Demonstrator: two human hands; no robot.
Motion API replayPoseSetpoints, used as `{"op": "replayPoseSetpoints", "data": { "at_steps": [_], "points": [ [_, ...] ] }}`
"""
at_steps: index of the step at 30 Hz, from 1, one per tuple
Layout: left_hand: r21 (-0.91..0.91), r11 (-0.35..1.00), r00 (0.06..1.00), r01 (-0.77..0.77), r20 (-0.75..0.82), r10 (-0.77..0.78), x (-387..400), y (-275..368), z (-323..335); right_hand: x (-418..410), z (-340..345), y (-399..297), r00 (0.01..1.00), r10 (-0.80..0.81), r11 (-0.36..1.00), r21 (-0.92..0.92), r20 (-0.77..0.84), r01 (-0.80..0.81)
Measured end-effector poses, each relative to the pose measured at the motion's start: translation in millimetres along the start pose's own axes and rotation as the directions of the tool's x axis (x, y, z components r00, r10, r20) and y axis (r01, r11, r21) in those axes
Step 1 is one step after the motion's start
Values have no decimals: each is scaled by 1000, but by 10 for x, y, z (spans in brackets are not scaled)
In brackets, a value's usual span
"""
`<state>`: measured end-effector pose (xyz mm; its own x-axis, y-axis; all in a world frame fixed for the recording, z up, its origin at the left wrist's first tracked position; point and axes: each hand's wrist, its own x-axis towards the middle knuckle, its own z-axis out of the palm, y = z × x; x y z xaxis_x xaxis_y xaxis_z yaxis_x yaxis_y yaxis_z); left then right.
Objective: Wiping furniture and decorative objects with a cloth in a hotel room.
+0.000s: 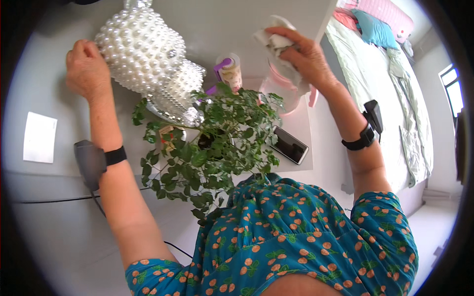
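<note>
My left hand [87,70] is at the left side of a figure covered in white pearl beads [142,51], its fingers curled. Whether those fingers grip part of the figure is hidden. Silver beads and sparkling trim cover the figure's lower part. In my right hand [309,59] is a crumpled white cloth or tissue [277,40], raised above a clear pitcher with pink trim and a pink handle [283,94]. A leafy green potted plant [207,148] spreads between my arms and hides most of its pot.
Behind the plant stands a patterned cup with a purple part [231,72]. A smartphone [290,144] lies near the right edge of the grey table [222,22]. On the left is a white card [40,137]. Cables hang below the table edge. A bed [381,92] fills the right side.
</note>
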<state>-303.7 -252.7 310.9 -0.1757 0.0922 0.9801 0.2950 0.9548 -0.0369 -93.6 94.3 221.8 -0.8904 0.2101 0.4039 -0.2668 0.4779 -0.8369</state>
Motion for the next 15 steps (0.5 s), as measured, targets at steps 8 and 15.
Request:
{"op": "replayPoseSetpoints", "data": {
  "at_steps": [8,15],
  "points": [
    [55,998,997,28,65,-31,20,-191,9,-995,-691,449,860,125,953,-179,-494,-242],
    [100,993,981,63,174,-80,79,-354,38,-1904,-462,1591,687,506,773,-78,-522,-629]
  ]
}}
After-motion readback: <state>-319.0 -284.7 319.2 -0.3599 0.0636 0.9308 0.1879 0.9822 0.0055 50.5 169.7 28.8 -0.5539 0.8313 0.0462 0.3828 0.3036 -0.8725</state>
